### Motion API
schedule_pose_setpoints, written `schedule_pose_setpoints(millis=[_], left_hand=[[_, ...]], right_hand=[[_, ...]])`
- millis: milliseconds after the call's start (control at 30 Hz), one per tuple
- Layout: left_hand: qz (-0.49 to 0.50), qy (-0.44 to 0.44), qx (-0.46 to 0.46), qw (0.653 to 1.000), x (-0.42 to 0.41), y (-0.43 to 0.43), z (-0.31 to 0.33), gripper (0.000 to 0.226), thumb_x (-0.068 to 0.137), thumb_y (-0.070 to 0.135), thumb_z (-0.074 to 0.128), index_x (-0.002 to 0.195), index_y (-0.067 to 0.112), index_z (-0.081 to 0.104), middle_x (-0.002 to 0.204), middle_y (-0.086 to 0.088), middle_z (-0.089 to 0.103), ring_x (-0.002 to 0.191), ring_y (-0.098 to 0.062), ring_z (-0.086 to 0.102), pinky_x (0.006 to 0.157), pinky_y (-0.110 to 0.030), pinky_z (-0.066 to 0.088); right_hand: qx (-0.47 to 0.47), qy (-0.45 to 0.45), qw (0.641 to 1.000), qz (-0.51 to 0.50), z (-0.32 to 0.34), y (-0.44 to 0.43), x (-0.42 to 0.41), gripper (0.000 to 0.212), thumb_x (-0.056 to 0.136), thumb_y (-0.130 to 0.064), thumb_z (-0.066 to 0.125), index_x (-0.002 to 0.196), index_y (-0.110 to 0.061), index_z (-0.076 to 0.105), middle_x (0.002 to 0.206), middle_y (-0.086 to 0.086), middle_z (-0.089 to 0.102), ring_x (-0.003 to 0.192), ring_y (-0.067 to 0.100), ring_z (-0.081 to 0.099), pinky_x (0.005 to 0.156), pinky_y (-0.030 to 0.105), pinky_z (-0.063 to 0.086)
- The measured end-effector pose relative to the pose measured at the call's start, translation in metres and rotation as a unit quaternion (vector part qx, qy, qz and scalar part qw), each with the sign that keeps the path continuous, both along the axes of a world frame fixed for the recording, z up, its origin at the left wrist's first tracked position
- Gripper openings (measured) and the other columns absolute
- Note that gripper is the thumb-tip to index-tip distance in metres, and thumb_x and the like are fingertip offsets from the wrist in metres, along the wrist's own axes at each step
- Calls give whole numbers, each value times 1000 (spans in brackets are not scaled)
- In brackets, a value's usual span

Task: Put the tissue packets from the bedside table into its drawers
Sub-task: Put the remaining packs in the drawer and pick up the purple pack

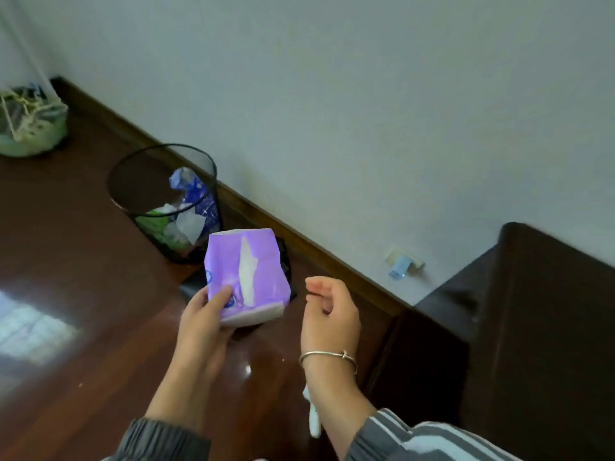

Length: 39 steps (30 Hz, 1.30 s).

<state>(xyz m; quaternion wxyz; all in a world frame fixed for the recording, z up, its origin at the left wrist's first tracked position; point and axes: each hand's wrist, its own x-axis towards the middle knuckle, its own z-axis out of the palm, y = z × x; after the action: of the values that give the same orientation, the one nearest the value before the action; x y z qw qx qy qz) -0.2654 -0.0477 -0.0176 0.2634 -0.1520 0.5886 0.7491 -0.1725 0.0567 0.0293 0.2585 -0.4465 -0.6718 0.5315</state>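
Holding a purple packet (248,277) mid-frame in my left hand (203,324), right hand (329,311) loose and empty just beside it, so I reckon this one's picked up but not stowed, and the table (532,327) at lower right doesn't look opened.

Soft, even light fills your view, moderately bright, giving the wall (366,94) a cool grey-blue cast. A broad pale reflection glares off the polished floor (83,261) at your lower left, and a small bright glint sits between your forearms. The dark wooden furniture (549,344) on your right lies in deep shade, its detail lost. Everything is slightly soft: the print on the purple tissue packet (263,271) in your left hand (203,324) is smeared, and the bag (30,128) at top left and your sleeves (416,437) at the bottom edge blur most.
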Motion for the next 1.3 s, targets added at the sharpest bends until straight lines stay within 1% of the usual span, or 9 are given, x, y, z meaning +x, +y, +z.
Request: schedule_pose_setpoints(millis=[167,300,433,533,600,733,867,1200,1300], left_hand=[[-84,81,91,989,85,20,93,28,93,9,54,118,-1,60,102,-19,70,78,-22,69,69,-32,58],[-157,64,131,977,174,4,133,31,94,9,50,123,0,58,98,-15,70,70,-18,71,59,-29,60],[-238,28,67,968,269,-44,158,23,94,10,51,114,1,59,94,-18,68,58,-18,69,49,-30,58],[-278,43,30,959,321,-78,169,9,92,9,55,96,3,61,70,-17,71,49,-23,67,45,-33,56],[-292,40,1,955,343,-90,169,7,91,11,57,92,5,60,71,-20,68,51,-29,65,48,-38,56],[-311,57,-99,943,379,-92,147,12,89,14,59,79,12,55,70,-16,54,56,-29,52,53,-36,46],[-336,69,-107,933,408,-70,119,6,91,9,58,86,6,60,76,-14,61,62,-26,56,57,-31,44],[-380,42,-172,908,428,10,79,10,93,7,55,82,7,53,67,-10,52,53,-21,47,34,-20,39],[-376,18,-169,911,414,29,74,16,92,7,55,76,8,53,68,-10,50,55,-20,46,44,-22,39]], right_hand=[[9,81,997,15,107,12,88,29,78,4,48,83,-22,61,79,-16,61,66,-8,55,64,2,42],[117,65,989,63,149,-1,219,24,79,-2,52,90,-19,65,86,-9,64,72,3,57,69,9,44],[224,-59,971,59,140,-27,386,21,79,-4,56,95,-14,66,97,0,65,85,11,62,76,10,44],[256,-175,949,57,104,-37,479,20,83,-14,58,102,-14,64,104,2,64,98,19,60,86,27,46],[258,-244,933,64,81,-39,514,27,86,-24,56,112,-16,61,114,2,62,107,22,57,91,31,44],[249,-347,898,101,37,-51,554,42,89,-46,48,127,-29,50,130,-6,54,118,17,52,96,32,40],[196,-367,897,150,3,-65,577,48,90,-54,45,128,-25,49,131,-2,54,121,19,49,97,30,38],[175,-405,869,224,-5,-48,577,35,89,-42,53,116,-19,58,122,4,58,116,20,49,94,29,38],[158,-410,868,230,0,-44,576,36,87,-45,55,115,-21,58,121,4,59,116,20,50,93,29,38]])
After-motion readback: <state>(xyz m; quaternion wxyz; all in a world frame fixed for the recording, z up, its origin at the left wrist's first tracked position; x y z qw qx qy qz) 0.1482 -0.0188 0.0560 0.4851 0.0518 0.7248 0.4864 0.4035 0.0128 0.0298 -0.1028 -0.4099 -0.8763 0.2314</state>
